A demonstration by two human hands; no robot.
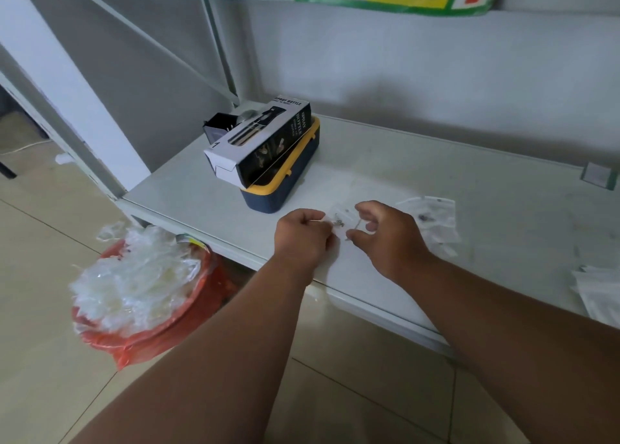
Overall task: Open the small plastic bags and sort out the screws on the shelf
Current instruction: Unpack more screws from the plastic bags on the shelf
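Note:
A small clear plastic bag (342, 221) with a few dark screws inside is held just above the white shelf (503, 208). My left hand (302, 238) pinches its left edge with curled fingers. My right hand (385, 238) pinches its right side between thumb and fingers. Just right of my right hand lie several more small clear bags (432, 218) on the shelf, some with dark screws showing through.
A navy and yellow box (288, 181) with a black and white spray-bottle carton (261, 141) on top stands behind my hands. A red bin (161, 326) full of clear plastic bags sits on the floor at left. White packets (600, 292) lie at the shelf's right edge.

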